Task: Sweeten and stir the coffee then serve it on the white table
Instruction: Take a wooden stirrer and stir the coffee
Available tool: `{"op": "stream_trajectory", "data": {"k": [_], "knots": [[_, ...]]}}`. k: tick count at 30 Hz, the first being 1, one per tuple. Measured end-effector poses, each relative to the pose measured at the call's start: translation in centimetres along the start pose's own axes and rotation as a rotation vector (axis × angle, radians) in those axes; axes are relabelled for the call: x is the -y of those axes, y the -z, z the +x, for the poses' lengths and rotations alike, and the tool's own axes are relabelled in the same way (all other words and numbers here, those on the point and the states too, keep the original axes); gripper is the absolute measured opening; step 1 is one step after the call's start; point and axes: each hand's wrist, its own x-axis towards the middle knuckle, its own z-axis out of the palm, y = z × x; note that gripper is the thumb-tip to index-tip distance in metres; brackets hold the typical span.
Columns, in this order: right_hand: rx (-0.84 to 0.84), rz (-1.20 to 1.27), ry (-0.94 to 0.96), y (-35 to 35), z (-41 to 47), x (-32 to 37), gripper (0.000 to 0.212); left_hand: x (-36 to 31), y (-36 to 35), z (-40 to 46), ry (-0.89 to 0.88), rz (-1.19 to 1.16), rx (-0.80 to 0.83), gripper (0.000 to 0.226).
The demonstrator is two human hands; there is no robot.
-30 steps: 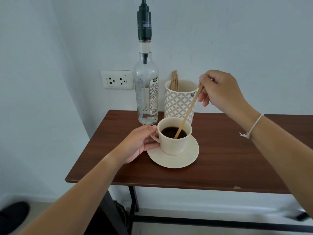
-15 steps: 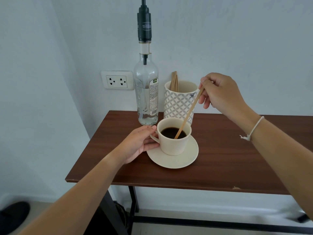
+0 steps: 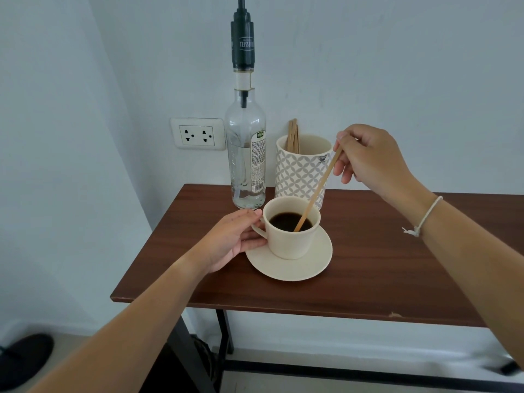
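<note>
A cream cup (image 3: 292,242) of black coffee stands on a cream saucer (image 3: 300,268) on the brown wooden table (image 3: 368,265). My left hand (image 3: 235,239) grips the cup's handle on its left side. My right hand (image 3: 368,157) is up and to the right of the cup, pinching the top of a thin wooden stir stick (image 3: 317,191). The stick slants down to the left, and its lower end dips into the coffee near the cup's right side.
A clear syrup bottle (image 3: 247,165) with a tall black pump stands behind the cup. Beside it is a patterned holder (image 3: 300,171) with several wooden sticks. A wall socket (image 3: 197,133) is at the back left. The table's front edge runs below the saucer.
My right hand has shifted slightly to the right and down, moving the stick's lower end across the coffee toward the cup's right side. My left hand and the cup stay put.
</note>
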Motion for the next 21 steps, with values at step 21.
{"op": "stream_trajectory", "data": {"k": [21], "knots": [[-0.07,0.121,0.045,2.0,2.1,0.1,0.031,-0.7,0.6,-0.8,-0.025,0.076,-0.091,0.022]]}}
